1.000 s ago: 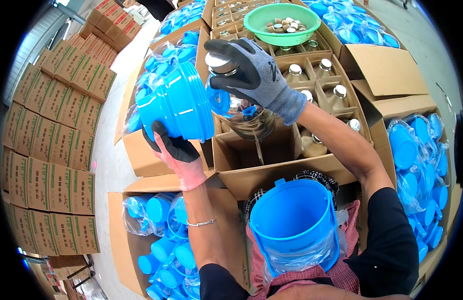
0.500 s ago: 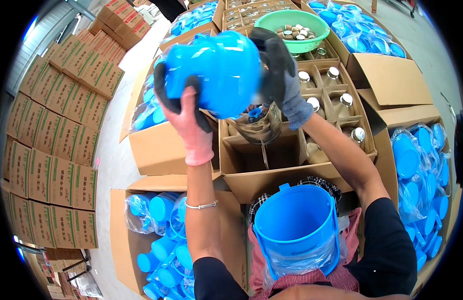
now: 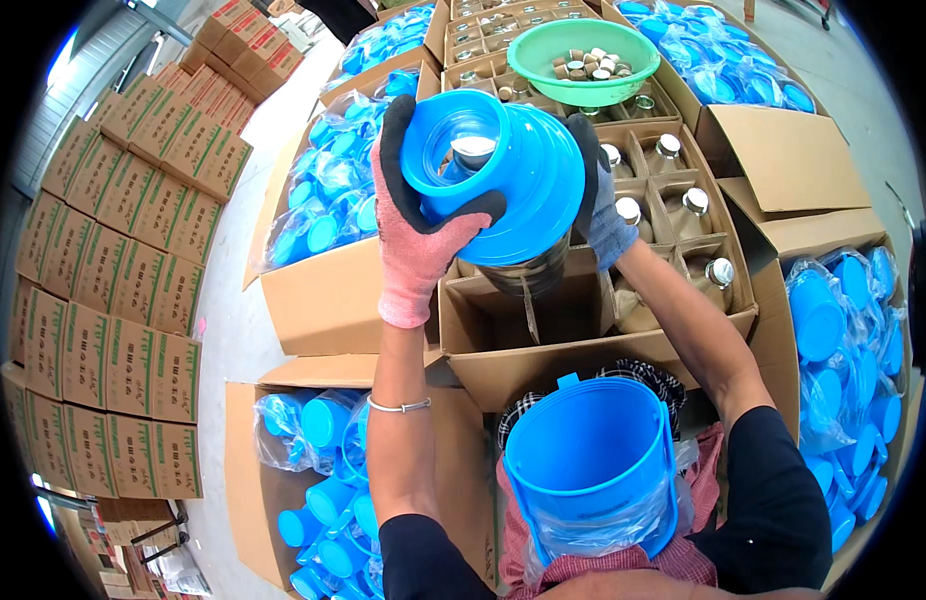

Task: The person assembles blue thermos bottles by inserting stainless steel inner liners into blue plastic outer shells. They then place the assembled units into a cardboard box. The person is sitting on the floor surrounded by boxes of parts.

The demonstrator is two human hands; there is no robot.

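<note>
My left hand (image 3: 413, 235), in a pink and black glove, wraps round the neck of a blue plastic flask top (image 3: 533, 200). My right hand (image 3: 605, 205), in a grey-blue and black glove, presses against its right side. A silvery piece shows within the neck opening. Below the flask top shows a brownish glass liner (image 3: 531, 275), mostly hidden, over the divided carton (image 3: 593, 340). White-capped glass liners (image 3: 690, 215) stand in that carton's right compartments. In front of my body sits an open blue bucket-like shell (image 3: 593, 440) with a handle, partly wrapped in clear plastic.
A green bowl (image 3: 588, 90) of small brown and white caps rests on the farther carton. Open cartons of bagged blue plastic parts (image 3: 328, 190) flank me on both sides, including one (image 3: 248, 480) at lower left. Stacked brown cartons (image 3: 93, 260) stand at the far left.
The flask top has turned so that its neck opening faces me, and has moved slightly right and down. My left hand has shifted round its neck; my right hand has come lower.
</note>
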